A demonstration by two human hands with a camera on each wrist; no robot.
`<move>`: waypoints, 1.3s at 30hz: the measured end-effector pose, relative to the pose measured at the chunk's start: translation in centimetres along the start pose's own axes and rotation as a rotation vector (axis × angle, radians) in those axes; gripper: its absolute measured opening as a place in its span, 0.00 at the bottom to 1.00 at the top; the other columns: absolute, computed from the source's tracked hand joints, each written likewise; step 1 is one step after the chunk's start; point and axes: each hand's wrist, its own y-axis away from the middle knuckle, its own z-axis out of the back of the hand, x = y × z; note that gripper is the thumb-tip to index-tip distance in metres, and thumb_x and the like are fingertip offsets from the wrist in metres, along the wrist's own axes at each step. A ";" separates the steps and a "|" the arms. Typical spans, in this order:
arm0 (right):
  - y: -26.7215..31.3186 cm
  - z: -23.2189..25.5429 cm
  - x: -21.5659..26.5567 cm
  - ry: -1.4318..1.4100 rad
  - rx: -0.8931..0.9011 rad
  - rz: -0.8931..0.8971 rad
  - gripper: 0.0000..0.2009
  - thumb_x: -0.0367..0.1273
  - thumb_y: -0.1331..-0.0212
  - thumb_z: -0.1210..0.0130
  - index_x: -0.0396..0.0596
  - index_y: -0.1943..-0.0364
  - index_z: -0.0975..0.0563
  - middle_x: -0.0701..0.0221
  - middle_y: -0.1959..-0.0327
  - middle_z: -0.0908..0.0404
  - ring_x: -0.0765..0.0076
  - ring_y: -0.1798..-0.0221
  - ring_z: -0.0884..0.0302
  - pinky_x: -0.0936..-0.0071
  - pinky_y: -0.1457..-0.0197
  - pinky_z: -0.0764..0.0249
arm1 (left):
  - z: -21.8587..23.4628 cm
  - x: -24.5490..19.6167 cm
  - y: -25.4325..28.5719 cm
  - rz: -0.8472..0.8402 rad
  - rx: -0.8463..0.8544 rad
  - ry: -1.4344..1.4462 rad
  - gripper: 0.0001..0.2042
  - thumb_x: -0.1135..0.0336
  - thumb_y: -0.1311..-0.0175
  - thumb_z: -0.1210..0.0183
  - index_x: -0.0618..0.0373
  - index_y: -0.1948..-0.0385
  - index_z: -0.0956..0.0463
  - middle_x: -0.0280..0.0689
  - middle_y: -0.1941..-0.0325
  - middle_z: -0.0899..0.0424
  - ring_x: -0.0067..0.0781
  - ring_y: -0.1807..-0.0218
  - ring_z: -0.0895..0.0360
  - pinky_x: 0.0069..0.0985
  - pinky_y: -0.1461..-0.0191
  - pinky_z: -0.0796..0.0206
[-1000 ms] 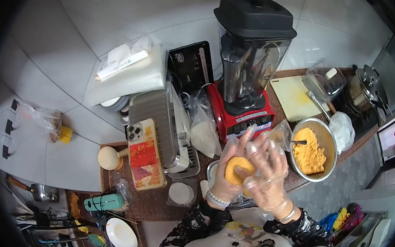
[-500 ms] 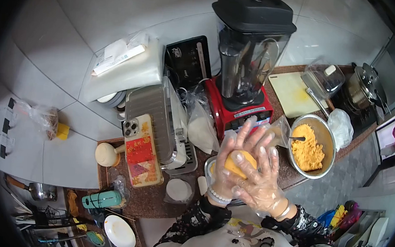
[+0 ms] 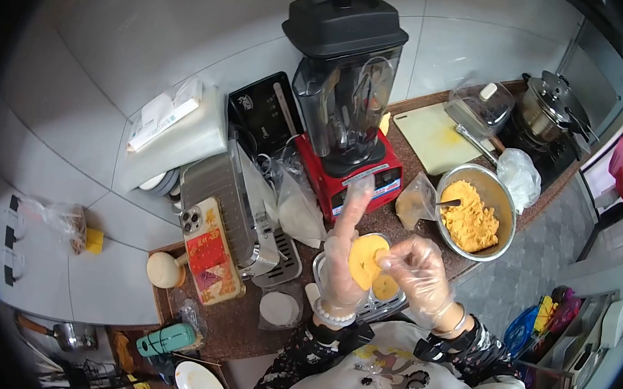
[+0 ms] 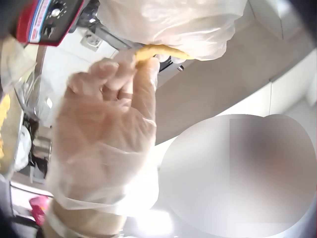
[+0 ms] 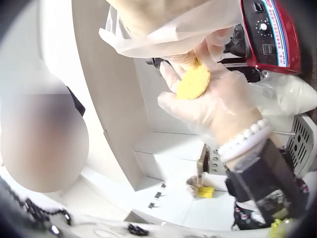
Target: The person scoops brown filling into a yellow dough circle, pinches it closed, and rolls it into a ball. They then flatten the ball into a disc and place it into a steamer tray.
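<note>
A flat yellow dough disc (image 3: 365, 261) leans against the palm of my left hand (image 3: 341, 266), whose index finger points straight up. My right hand (image 3: 422, 280) pinches the disc's right edge between thumb and fingertips. Both hands wear clear plastic gloves. The right wrist view shows the dough disc (image 5: 194, 82) face-on over my left palm (image 5: 223, 96). Only its thin rim (image 4: 161, 50) shows in the left wrist view. Below the hands, another round yellow piece (image 3: 384, 288) sits in a metal tray (image 3: 390, 308), partly hidden by them.
A steel bowl (image 3: 510, 203) of yellow dough stands at the right, a spoon handle (image 3: 450, 202) in it. Behind the hands is a red-based blender (image 3: 346, 172). A phone (image 3: 212, 252) leans at the left beside white paper rounds (image 3: 280, 309). A cutting board (image 3: 436, 138) lies behind the bowl.
The right hand has gone from pressing on the dough with spread fingers to pinching its edge. The disc looks flatter and has tilted up, and the view has shifted.
</note>
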 end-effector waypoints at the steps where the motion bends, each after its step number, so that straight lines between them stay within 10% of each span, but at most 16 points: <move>1: -0.2 -0.4 1.4 -0.097 -0.036 -0.017 0.07 0.30 0.34 0.38 0.47 0.61 0.25 0.77 0.66 0.21 0.84 0.68 0.26 0.83 0.64 0.28 | -0.8 -0.7 -0.2 0.041 -0.063 0.066 0.43 0.35 0.25 0.67 0.64 0.22 0.60 0.53 0.19 0.50 0.48 0.19 0.51 0.41 0.18 0.65; 6: -1.5 0.4 2.8 -0.240 -0.076 -0.061 0.06 0.29 0.33 0.38 0.47 0.61 0.25 0.80 0.66 0.22 0.87 0.65 0.27 0.84 0.61 0.29 | -2.9 -1.5 1.3 0.189 -0.163 0.269 0.48 0.25 0.31 0.76 0.57 0.21 0.65 0.50 0.17 0.56 0.46 0.16 0.60 0.40 0.17 0.73; 10: -2.9 2.2 4.0 0.148 0.268 -0.013 0.09 0.28 0.35 0.38 0.40 0.54 0.22 0.73 0.60 0.17 0.81 0.57 0.21 0.77 0.53 0.24 | -0.5 -2.3 1.7 0.705 -0.143 1.021 0.43 0.31 0.27 0.68 0.56 0.21 0.60 0.48 0.18 0.52 0.46 0.19 0.50 0.45 0.18 0.59; 18: -0.2 -1.0 1.3 -0.096 0.065 -0.125 0.14 0.23 0.38 0.37 0.37 0.48 0.20 0.66 0.53 0.16 0.75 0.51 0.20 0.74 0.46 0.24 | -0.9 -0.4 2.3 0.345 -0.209 0.732 0.37 0.38 0.22 0.71 0.63 0.25 0.46 0.45 0.20 0.45 0.42 0.20 0.46 0.41 0.18 0.56; 22: -0.8 -0.5 1.6 -0.032 0.000 -0.016 0.07 0.22 0.39 0.36 0.38 0.57 0.17 0.65 0.54 0.15 0.74 0.53 0.19 0.75 0.48 0.23 | 0.4 -0.5 3.7 0.445 -0.164 0.187 0.34 0.41 0.22 0.63 0.65 0.30 0.36 0.48 0.26 0.33 0.41 0.25 0.36 0.38 0.21 0.48; 27: -1.6 0.8 2.5 0.192 0.043 0.177 0.09 0.23 0.43 0.33 0.41 0.58 0.15 0.64 0.58 0.15 0.68 0.57 0.18 0.70 0.51 0.22 | 3.3 -2.3 5.2 0.615 0.074 0.128 0.16 0.69 0.24 0.47 0.65 0.40 0.26 0.40 0.44 0.19 0.28 0.46 0.18 0.25 0.48 0.21; 34: -1.0 0.7 3.2 0.372 0.206 0.442 0.13 0.23 0.47 0.35 0.47 0.56 0.13 0.66 0.62 0.16 0.63 0.57 0.19 0.67 0.49 0.24 | 3.5 -4.1 5.1 0.600 0.195 0.220 0.16 0.72 0.25 0.47 0.64 0.39 0.26 0.39 0.48 0.16 0.23 0.51 0.19 0.23 0.45 0.28; 39: -1.2 -0.2 5.5 0.609 0.237 0.548 0.13 0.24 0.49 0.32 0.50 0.57 0.12 0.70 0.64 0.16 0.61 0.61 0.19 0.64 0.53 0.26 | 5.0 -4.1 5.9 0.399 0.287 -0.216 0.15 0.74 0.31 0.42 0.65 0.45 0.23 0.39 0.60 0.18 0.27 0.60 0.22 0.27 0.55 0.31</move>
